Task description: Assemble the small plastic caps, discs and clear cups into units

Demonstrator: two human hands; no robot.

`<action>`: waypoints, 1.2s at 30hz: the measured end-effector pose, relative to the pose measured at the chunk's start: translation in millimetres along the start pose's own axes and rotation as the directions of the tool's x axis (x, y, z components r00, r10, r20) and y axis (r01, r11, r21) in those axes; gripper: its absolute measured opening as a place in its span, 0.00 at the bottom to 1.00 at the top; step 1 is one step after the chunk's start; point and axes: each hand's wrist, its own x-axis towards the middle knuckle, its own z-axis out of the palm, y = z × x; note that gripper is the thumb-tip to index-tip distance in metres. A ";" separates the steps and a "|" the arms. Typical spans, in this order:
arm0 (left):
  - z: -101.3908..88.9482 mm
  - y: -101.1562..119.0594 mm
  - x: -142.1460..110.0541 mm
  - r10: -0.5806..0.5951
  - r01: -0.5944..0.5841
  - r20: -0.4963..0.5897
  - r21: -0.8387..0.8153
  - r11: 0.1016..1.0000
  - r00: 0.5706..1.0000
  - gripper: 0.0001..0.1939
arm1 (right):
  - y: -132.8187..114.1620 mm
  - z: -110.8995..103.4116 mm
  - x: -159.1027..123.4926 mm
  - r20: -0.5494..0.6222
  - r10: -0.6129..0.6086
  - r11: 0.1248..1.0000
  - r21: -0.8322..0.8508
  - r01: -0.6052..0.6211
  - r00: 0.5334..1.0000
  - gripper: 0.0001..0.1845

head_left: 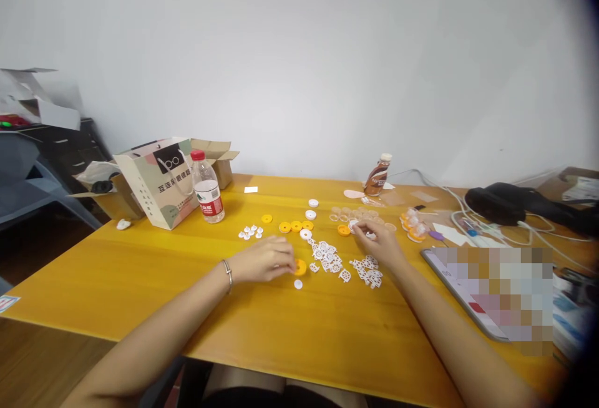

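My left hand (267,259), with a bracelet at the wrist, is closed at the edge of a yellow disc (301,267). A small white disc (298,284) lies just below it. Farther right, my right hand (380,244) has its fingers bent onto a white round piece (353,225), partly hidden by them. Beside that is another yellow disc (343,230). Between my hands spreads a pile of white openwork pieces (326,257), with a second pile (368,271) under my right wrist. Several yellow discs (296,226) and white discs (311,214) stand behind.
Small white knobbed pieces (250,232) lie at left. A water bottle (206,189) and paper bag (159,183) stand behind them. Clear rings (362,213), a brown drink bottle (377,176), orange-and-clear assemblies (412,226), cables (461,208) and a tablet (461,296) occupy the right.
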 end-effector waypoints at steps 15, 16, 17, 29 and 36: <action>6.1 -27.1 -2.8 -0.288 0.293 -0.085 0.056 0.954 0.954 0.11 | -22.3 -1.5 -1.6 0.057 -0.070 0.997 0.028 0.068 0.996 0.12; 8.7 -34.2 -3.8 -0.329 0.337 -0.097 0.088 0.937 0.939 0.11 | -27.8 1.0 -3.3 0.082 -0.083 0.996 0.040 0.080 0.993 0.12; 11.8 -40.3 -4.5 -0.358 0.368 -0.104 0.113 0.923 0.928 0.11 | -34.4 4.3 -5.6 0.117 -0.104 0.994 0.058 0.098 0.988 0.12; 26.5 -48.4 0.3 -0.416 0.421 -0.071 0.230 0.877 0.906 0.10 | -101.5 36.2 -36.1 0.521 -0.396 0.915 0.159 0.370 0.756 0.14; 29.9 -52.6 -0.2 -0.410 0.415 -0.067 0.217 0.884 0.910 0.10 | -96.6 39.0 -37.2 0.526 -0.414 0.907 0.174 0.383 0.743 0.16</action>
